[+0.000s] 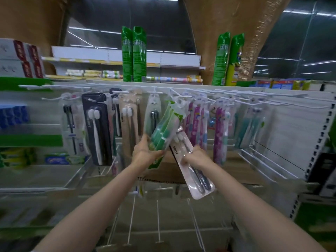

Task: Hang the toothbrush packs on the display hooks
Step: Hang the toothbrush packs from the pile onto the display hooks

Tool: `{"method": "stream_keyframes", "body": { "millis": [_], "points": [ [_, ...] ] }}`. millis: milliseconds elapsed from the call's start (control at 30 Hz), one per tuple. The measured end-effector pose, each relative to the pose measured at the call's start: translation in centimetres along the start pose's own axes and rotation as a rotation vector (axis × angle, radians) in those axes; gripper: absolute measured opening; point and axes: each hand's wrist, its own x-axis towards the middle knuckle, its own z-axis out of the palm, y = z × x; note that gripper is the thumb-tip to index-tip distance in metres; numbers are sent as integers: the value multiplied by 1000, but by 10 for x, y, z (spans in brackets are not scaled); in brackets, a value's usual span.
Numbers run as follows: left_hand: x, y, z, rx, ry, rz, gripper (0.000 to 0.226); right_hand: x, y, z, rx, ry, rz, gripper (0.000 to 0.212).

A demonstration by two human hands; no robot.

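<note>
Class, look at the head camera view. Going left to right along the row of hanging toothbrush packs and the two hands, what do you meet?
Black pack → beige pack → left hand holding green packs → right hand holding a clear pack → purple packs → teal packs.

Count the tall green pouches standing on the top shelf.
4: a left pair side by side above the middle hooks, and a right pair further right. Others may be hidden behind them.

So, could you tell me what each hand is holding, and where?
Left hand grips the green packs at their lower end; right hand grips a clear pack mid-length.
</note>
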Motion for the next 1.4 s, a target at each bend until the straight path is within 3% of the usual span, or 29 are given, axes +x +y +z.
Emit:
{"method": "stream_keyframes", "body": {
  "millis": [367,600,800,1033,1400],
  "points": [
    [-15,12,47,-55,-11,-121,62,-30,60,-47,-20,-46,-86,45],
    [-21,13,59,-56,52,-162,58,-34,79,-62,66,-76,-175,44],
    [-29,12,64,-47,102,-155,68,-35,87,-67,161,-108,-244,51],
    [-39,13,66,-106,153,-56,44,-27,97,-73,211,-148,-290,38],
    [-40,16,68,-121,261,-48,23,-17,97,-62,192,-200,-331,48]
  ]
}}
